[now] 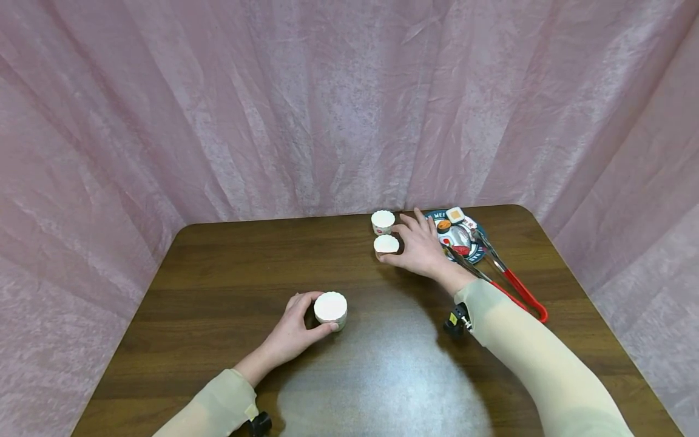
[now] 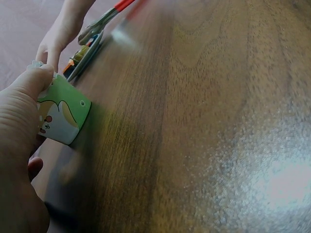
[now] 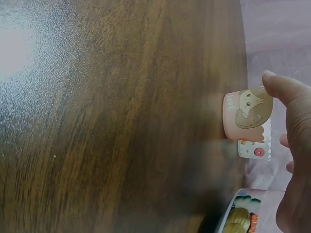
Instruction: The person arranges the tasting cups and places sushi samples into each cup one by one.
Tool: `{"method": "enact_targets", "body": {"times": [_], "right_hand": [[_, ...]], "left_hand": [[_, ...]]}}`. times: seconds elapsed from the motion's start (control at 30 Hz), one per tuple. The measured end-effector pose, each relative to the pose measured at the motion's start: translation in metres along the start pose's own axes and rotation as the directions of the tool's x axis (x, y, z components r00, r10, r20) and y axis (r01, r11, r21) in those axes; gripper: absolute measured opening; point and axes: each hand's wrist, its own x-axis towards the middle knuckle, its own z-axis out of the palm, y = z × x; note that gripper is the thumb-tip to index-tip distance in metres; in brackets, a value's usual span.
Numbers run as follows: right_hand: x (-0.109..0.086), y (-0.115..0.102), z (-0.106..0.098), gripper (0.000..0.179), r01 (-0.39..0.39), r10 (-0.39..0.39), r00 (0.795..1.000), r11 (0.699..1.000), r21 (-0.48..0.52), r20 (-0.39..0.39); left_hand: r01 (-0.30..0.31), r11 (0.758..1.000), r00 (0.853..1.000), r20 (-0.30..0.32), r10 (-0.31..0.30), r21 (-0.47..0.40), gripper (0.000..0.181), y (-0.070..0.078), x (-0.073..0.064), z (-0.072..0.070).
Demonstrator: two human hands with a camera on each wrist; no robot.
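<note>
My left hand (image 1: 292, 331) holds a green paper baking cup (image 2: 73, 104) with a cartoon animal on its side; thumb and fingers lie on opposite sides of it. In the head view the cup's white opening faces up. Farther back, my right hand (image 1: 419, 247) holds a pink paper baking cup (image 3: 245, 114) printed with a cartoon figure, its thumb at the scalloped rim. Just behind that one stands a white baking cup (image 1: 383, 223) with red prints. It is close to the right fingertips.
At the back right lies a patterned plate (image 1: 480, 254) with several small food-like pieces on it. Red-handled metal tongs (image 1: 525, 288) rest partly over the plate, next to my right forearm. A pink curtain (image 1: 327, 109) hangs behind the wooden table (image 1: 229, 261).
</note>
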Motion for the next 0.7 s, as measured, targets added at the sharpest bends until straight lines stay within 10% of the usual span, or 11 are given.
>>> {"method": "enact_targets", "body": {"times": [0.33,0.7], "right_hand": [[0.0,-0.005,-0.009,0.08,0.101,-0.102,0.991,0.995,-0.014,-0.09],[-0.008,-0.03,-0.015,0.073,0.316,-0.315,0.937,0.949,-0.013,-0.15]], "left_hand": [[-0.002,1.0,1.0,-0.006,0.002,-0.002,0.07,-0.001,0.0,0.0],[-0.023,1.0,1.0,-0.018,0.022,-0.004,0.069,-0.002,0.001,0.0]]}}
